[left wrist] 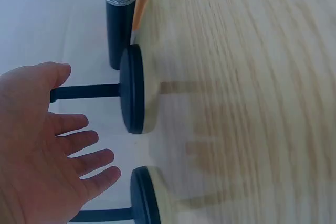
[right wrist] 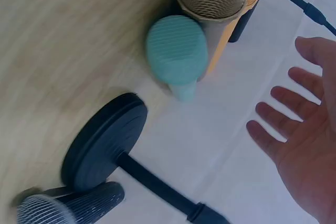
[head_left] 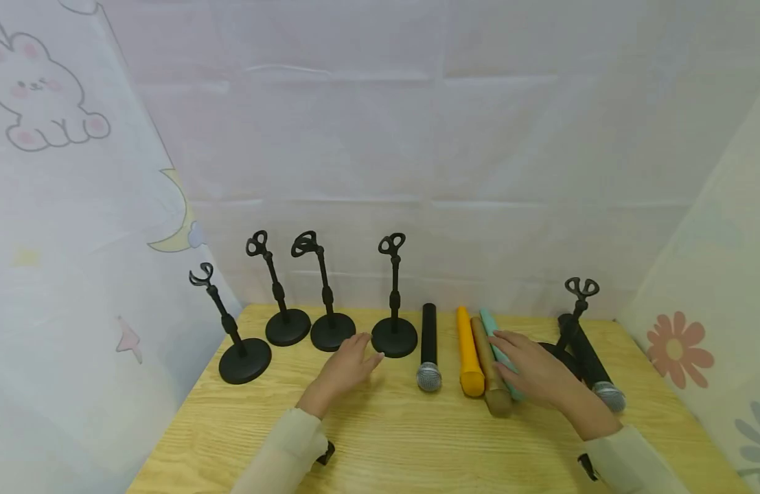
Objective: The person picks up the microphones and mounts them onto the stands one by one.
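Observation:
My left hand (head_left: 349, 367) hovers with fingers spread and holds nothing. It is nearest the black microphone stand (head_left: 395, 337) at centre; in the left wrist view that stand's round base (left wrist: 132, 88) lies beyond the thumb. Another black stand (head_left: 333, 333) is just left of the hand. My right hand (head_left: 534, 370), also empty with fingers apart, overlaps the teal microphone (head_left: 489, 321) in the head view. Beside that lie a tan microphone (head_left: 496, 394) and an orange microphone (head_left: 469, 357). In the right wrist view the teal head (right wrist: 177, 51) sits apart from the fingers.
A black microphone (head_left: 429, 346) with a silver head lies right of the centre stand. Another black microphone (head_left: 592, 363) lies at far right, behind a stand (head_left: 576, 312). Two more stands (head_left: 245, 360) are at left. Pale cloth walls (head_left: 417, 151) border the wooden table (head_left: 404, 446).

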The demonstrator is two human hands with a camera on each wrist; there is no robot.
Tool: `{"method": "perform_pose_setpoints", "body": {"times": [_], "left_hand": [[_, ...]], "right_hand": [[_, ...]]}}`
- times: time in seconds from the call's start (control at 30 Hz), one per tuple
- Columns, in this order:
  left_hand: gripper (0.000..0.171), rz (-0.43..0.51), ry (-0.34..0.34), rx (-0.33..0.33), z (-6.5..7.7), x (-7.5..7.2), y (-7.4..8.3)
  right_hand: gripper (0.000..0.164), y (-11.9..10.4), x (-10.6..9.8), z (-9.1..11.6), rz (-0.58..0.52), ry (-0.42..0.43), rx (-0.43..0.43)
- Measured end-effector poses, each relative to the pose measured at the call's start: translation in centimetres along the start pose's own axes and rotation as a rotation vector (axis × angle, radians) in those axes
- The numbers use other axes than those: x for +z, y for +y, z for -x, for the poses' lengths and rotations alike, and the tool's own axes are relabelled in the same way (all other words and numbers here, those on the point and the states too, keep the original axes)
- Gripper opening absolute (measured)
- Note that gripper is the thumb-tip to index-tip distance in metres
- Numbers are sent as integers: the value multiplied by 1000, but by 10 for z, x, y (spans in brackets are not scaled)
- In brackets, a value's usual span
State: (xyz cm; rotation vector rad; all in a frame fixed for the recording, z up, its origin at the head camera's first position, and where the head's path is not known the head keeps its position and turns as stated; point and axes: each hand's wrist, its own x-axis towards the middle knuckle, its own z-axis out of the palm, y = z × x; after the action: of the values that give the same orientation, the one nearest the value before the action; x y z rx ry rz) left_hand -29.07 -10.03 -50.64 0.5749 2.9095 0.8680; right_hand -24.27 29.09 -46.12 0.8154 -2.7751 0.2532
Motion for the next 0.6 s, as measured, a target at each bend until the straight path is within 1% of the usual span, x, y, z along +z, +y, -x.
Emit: {"method": "perform_pose_setpoints", "body": {"times": [0.17, 0.3, 0.4, 0.47, 0.53, 0.6], "left_hand": [[66, -9, -7, -26, -20, 15, -1], [67, -17, -6, -56, -31, 22, 1], [69, -38, -6, -69, -38, 24, 3], [70, -58, -8, -76, -43, 25, 3], [70, -65, -5, -80, -46, 27, 3], [70, -72, -7, -89, -49, 29, 3]], "right_hand": [[51, -3, 5, -26, -6, -47, -57], [49, -5, 10, -44, -15, -105, -97], [49, -4, 15, -53, 25, -137, -124], [49, -3, 18, -58, 38, -140, -133], [49, -3, 21, -62, 41, -145, -132], [49, -3, 24, -67, 18, -156, -128]]}}
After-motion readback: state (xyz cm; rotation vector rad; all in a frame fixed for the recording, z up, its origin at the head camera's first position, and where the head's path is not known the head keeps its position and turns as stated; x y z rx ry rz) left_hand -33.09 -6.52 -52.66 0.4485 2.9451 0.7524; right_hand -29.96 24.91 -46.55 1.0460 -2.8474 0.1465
